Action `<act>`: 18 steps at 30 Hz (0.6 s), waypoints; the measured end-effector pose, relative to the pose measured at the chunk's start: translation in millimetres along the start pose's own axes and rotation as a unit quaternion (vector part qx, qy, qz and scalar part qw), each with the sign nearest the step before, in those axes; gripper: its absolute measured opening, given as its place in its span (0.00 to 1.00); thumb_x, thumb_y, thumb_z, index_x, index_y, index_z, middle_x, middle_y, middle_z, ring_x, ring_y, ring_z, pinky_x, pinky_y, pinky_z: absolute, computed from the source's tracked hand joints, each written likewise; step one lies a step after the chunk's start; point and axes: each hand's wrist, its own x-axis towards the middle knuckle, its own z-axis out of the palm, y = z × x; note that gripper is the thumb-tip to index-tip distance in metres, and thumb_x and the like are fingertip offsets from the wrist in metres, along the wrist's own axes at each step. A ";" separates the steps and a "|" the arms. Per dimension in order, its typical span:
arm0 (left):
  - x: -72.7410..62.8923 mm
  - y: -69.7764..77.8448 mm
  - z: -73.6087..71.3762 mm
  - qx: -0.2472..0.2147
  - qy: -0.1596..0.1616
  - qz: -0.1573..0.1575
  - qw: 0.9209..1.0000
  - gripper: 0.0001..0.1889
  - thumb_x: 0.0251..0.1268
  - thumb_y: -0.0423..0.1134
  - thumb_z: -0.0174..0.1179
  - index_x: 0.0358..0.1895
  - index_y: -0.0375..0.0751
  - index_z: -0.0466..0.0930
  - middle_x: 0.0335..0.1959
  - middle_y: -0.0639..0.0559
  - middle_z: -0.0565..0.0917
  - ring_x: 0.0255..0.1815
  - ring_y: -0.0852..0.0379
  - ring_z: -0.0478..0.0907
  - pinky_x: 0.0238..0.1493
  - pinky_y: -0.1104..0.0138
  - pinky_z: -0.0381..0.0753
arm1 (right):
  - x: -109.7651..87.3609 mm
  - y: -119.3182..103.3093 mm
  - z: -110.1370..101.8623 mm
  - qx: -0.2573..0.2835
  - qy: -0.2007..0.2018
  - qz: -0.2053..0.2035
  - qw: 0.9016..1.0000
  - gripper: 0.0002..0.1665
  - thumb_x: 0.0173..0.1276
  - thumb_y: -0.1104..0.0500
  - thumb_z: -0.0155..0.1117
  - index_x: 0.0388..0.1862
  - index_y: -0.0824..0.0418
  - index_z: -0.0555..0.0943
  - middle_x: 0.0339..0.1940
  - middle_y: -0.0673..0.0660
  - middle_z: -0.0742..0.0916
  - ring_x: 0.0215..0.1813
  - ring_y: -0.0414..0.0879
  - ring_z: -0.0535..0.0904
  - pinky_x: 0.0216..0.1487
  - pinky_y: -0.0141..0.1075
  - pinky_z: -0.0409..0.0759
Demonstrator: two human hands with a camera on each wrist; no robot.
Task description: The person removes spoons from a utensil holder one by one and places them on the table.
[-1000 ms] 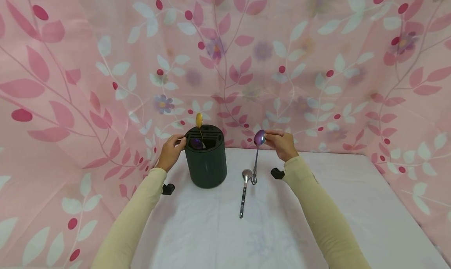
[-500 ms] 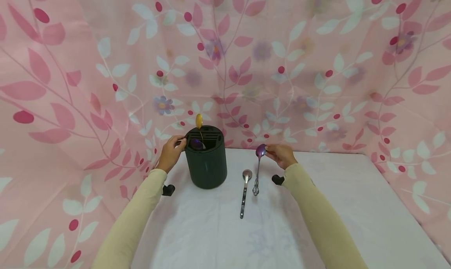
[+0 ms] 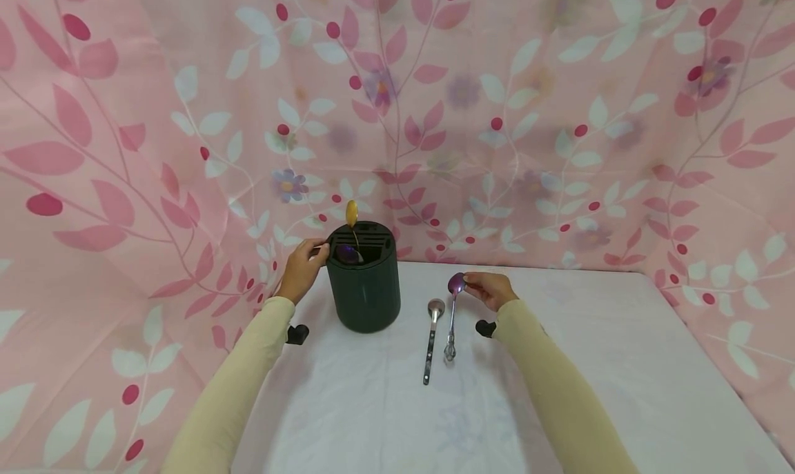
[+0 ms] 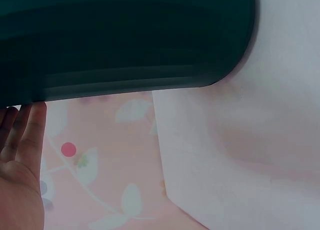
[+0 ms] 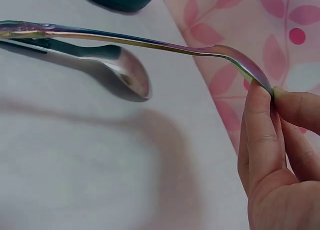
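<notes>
A purple iridescent spoon (image 3: pixel 456 284) hangs bowl up from my right hand (image 3: pixel 491 290), which pinches the bowl's edge between thumb and fingers. Its ornate handle points down and toward me, close to the tablecloth. In the right wrist view the spoon (image 5: pixel 150 42) passes above a second spoon (image 5: pixel 127 74). That second spoon, with a dark riveted handle (image 3: pixel 429 357), lies on the table. On the left, my left hand (image 3: pixel 302 270) touches the rim and side of a dark green utensil holder (image 3: pixel 366 298); the left wrist view shows straight fingers (image 4: pixel 32 127) against its wall.
Inside the holder stand a gold-coloured spoon (image 3: pixel 352 213) and a purple utensil (image 3: pixel 348 254). A white cloth (image 3: pixel 385 419) covers the table. Pink floral fabric (image 3: pixel 435 115) hangs behind it and at both sides.
My right hand has lowered and come toward me with the purple spoon, so its handle end now sits beside the dark-handled spoon's handle. The left hand and the holder stay put.
</notes>
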 end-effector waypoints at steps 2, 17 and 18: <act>-0.1 0.0 -0.1 0.001 -0.001 0.000 1.000 0.25 0.74 0.55 0.50 0.60 0.39 0.74 0.58 0.44 0.75 0.60 0.47 0.75 0.61 0.53 0.74 | 0.1 3.4 -0.6 -0.005 0.002 0.008 1.000 0.15 0.61 0.75 0.65 0.49 0.74 0.80 0.33 0.60 0.86 0.36 0.47 0.86 0.44 0.37 0.83; 0.5 -0.9 0.5 -0.004 0.000 -0.002 1.000 0.25 0.73 0.56 0.51 0.60 0.39 0.74 0.58 0.45 0.75 0.59 0.47 0.75 0.60 0.53 0.75 | 7.9 26.8 -11.7 -0.065 0.032 0.018 0.997 0.18 0.60 0.71 0.68 0.51 0.73 0.81 0.31 0.57 0.87 0.33 0.44 0.85 0.39 0.32 0.84; 0.6 -1.3 0.5 -0.005 0.000 -0.001 1.000 0.25 0.73 0.56 0.51 0.60 0.39 0.74 0.58 0.45 0.75 0.59 0.47 0.76 0.60 0.53 0.75 | 8.3 28.7 -12.1 -0.069 0.034 0.016 0.997 0.18 0.60 0.71 0.69 0.50 0.73 0.81 0.31 0.57 0.87 0.33 0.43 0.85 0.37 0.31 0.84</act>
